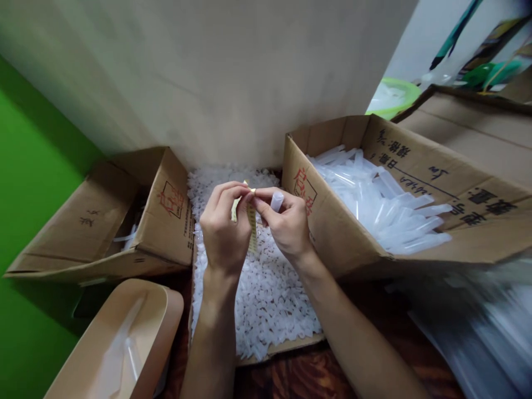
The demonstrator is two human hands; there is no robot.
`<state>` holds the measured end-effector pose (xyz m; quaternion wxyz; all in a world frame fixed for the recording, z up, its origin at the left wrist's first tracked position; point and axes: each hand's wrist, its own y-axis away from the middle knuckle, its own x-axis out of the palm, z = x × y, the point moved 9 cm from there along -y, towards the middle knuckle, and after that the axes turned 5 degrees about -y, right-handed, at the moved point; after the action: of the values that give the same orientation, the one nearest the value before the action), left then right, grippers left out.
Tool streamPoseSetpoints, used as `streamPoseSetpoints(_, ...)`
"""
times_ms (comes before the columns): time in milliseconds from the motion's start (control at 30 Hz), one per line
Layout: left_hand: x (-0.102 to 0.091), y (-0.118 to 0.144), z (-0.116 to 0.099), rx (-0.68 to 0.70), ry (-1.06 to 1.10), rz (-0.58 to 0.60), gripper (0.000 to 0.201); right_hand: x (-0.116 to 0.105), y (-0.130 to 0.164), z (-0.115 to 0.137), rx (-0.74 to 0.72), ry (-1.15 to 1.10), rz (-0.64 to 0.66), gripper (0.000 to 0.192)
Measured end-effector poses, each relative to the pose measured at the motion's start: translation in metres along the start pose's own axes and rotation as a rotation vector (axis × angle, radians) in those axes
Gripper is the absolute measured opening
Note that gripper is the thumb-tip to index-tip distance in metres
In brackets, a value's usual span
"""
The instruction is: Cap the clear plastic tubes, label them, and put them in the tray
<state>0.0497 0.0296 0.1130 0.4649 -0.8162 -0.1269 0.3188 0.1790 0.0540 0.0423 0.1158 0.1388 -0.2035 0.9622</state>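
Observation:
My left hand [228, 224] is closed on a strip of small yellow labels [252, 230], which hangs down between my two hands. A frosted white plastic tube [276, 201] is tucked in the curled fingers of my right hand [286, 221]. The thumb and forefinger of that hand meet my left fingertips at the top end of the strip. Whether the right fingertips also pinch a label cannot be made out. Below both hands lies a flat cardboard tray [286, 350] covered with many small translucent plastic pieces [274, 299].
At right stands a carton [341, 244] heaped with translucent tubes [374, 205]. Another carton [166, 216] on the left has a few pale items inside. A beige bin [174, 305] at lower left holds tubes. Behind the tray rises a pale wall [208, 83].

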Motion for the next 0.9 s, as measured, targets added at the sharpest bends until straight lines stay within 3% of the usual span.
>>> streamPoseSetpoints(167, 0.001, -0.001, 0.005, -0.045, 0.042, 0.036, 0.009, 0.001, 0.001, 0.004, -0.006, 0.041, -0.010, 0.010)
streamPoseSetpoints(367, 0.005, 0.000, 0.024, -0.201, 0.274, 0.124, 0.007, 0.001, 0.001, 0.010, -0.036, 0.006, -0.017, 0.007)
streamPoseSetpoints(600, 0.003, -0.001, 0.017, -0.142, 0.151, 0.093, 0.008, 0.001, 0.000, 0.013, -0.104, 0.073, 0.016, 0.008)
streamPoseSetpoints(900, 0.004, -0.004, 0.013, -0.114, 0.126, 0.153, 0.013, 0.003, 0.001, 0.013, -0.102, 0.068, 0.022, 0.008)
